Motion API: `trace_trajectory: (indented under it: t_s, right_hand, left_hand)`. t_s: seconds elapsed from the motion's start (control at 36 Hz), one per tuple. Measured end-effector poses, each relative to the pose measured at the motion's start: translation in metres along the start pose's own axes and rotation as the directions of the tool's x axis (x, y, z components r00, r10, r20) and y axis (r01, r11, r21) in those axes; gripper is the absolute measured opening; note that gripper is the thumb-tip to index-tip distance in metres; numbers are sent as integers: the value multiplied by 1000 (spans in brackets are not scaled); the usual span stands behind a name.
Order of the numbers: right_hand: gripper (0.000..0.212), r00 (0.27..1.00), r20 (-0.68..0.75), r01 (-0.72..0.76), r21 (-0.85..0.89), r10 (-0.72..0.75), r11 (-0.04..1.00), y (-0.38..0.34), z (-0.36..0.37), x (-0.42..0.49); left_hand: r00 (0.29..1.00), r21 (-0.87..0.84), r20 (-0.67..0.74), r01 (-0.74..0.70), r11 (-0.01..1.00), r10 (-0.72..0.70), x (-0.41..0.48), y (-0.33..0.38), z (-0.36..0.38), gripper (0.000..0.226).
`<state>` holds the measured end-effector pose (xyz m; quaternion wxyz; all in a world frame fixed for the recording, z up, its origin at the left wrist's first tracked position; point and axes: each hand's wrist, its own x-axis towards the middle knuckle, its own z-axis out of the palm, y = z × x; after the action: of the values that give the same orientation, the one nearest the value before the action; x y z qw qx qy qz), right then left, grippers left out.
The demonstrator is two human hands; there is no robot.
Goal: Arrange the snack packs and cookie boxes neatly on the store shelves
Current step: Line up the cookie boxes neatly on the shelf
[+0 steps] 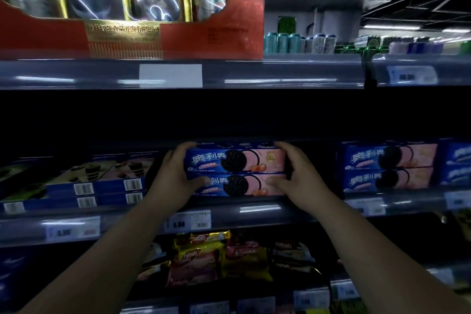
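Middle shelf (254, 214), centre: two blue-and-pink cookie boxes (235, 172), stacked one on the other, long faces forward, each printed with a dark sandwich cookie. Left hand (175, 181) at the stack's left end: fingers (182, 148) curled over the top left corner, thumb pressed on the front of the lower box. Right hand (295, 176) at the right end, mirrored: fingers over the top right corner, thumb on the lower box's front. Both hands closed on the stack, which sits between them, its base at or just above the shelf lip; contact with the shelf cannot be told. Same shelf, right: a second stack (390, 168) of two like boxes, well apart from the held one, with further blue boxes at the frame edge. Same shelf, left: flat blue boxes (102, 181) lying in low stacks, barcodes forward. Shelf edge: price tag (188, 222) just below the left wrist. Lower shelf: wafer packs (216, 257) in yellow, red and dark wrappers, lying crowded and tilted. Top shelf: large red gift box (132, 7) with foil-wrapped contents, left; cans (298, 42) beyond it to the right. Lighting dim; small print unreadable.
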<state>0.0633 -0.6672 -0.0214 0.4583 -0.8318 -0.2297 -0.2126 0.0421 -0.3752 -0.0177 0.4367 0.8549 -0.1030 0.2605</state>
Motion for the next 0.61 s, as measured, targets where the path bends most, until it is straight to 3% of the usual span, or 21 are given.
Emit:
trace_trajectory:
  t_s: [0.31, 0.5, 0.61]
  right_hand:
    - [75, 999, -13, -40, 32, 40, 999, -3, 14, 5]
    - [84, 999, 27, -35, 24, 34, 999, -5, 7, 4]
    - [90, 999, -10, 34, -22, -34, 999, -7, -6, -3]
  left_hand:
    - [976, 137, -203, -50, 989, 77, -24, 11, 4, 68]
    - [982, 193, -176, -40, 980, 74, -31, 19, 1, 87]
    - [949, 323, -250, -104, 941, 191, -28, 38, 10, 84]
